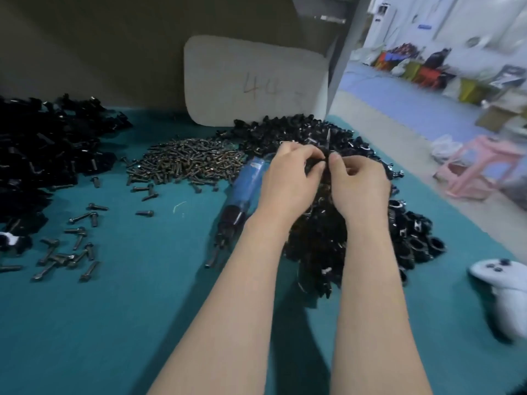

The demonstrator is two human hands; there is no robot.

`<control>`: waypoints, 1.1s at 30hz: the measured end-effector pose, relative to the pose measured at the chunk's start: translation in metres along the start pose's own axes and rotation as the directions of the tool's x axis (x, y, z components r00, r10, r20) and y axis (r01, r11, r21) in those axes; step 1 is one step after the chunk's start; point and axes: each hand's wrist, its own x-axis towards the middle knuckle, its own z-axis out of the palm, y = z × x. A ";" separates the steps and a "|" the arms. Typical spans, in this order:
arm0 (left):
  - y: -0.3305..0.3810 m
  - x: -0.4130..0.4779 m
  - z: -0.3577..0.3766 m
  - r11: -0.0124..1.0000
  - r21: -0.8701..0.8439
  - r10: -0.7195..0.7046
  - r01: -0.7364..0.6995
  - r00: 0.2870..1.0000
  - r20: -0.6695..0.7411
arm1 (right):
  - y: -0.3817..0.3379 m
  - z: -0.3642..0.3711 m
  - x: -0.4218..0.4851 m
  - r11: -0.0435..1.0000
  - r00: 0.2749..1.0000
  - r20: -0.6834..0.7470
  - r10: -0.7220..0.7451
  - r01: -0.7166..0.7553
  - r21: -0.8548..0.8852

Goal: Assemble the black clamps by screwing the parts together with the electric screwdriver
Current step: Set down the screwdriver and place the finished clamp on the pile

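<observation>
1. Teal table [137, 323] is filling the foreground, with a white controller [503, 283] lying near its right edge.
2. Loose screws [68, 252] are lying scattered at left.
3. Left hand [288, 178] and right hand [358, 185] are meeting over the clamp pile [322, 246], curled fingertips of both pinching a small black clamp piece [327, 160]; its detail is too blurred to tell.
4. Electric screwdriver [246, 185] is lying on the table just beside the left hand, partly hidden by it.
5. Screw heap [185, 161] is sitting behind, with a second black heap [42, 155] at far left.
6. White board [253, 81] marked "44" is leaning against the wall.
7. Pink stool [473, 169] is standing on the floor at right, with coloured crates [422, 72] blurring far back.
</observation>
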 end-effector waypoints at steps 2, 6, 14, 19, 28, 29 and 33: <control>0.012 0.000 0.016 0.999 -0.028 0.045 -0.044 0.998 0.034 | 0.011 -0.013 0.005 0.999 0.999 -0.044 0.019 -0.020 -0.044; 0.016 -0.004 0.041 0.999 0.014 0.037 -0.039 0.993 0.111 | 0.033 -0.021 0.005 0.987 0.994 -0.020 0.105 -0.107 -0.124; 0.000 -0.012 0.067 0.988 0.139 -0.089 0.071 0.988 0.125 | 0.050 0.001 -0.004 0.990 0.977 -0.166 0.130 -0.138 -0.033; -0.007 -0.012 0.066 0.992 -0.065 -0.102 0.110 0.988 0.116 | 0.056 0.004 -0.003 0.977 0.969 -0.133 0.208 -0.211 -0.011; -0.013 -0.008 0.047 0.925 -0.300 -0.225 0.233 0.972 0.060 | 0.028 0.010 -0.010 0.998 0.956 -0.288 0.046 -0.033 0.050; -0.013 -0.008 0.042 0.912 -0.325 -0.243 0.252 0.968 0.068 | 0.021 0.012 -0.011 0.997 0.954 -0.298 0.021 0.002 0.077; -0.019 -0.005 0.007 0.810 -0.496 -0.373 0.313 0.927 -0.024 | -0.014 0.034 -0.020 0.966 0.966 -0.247 -0.072 0.129 0.223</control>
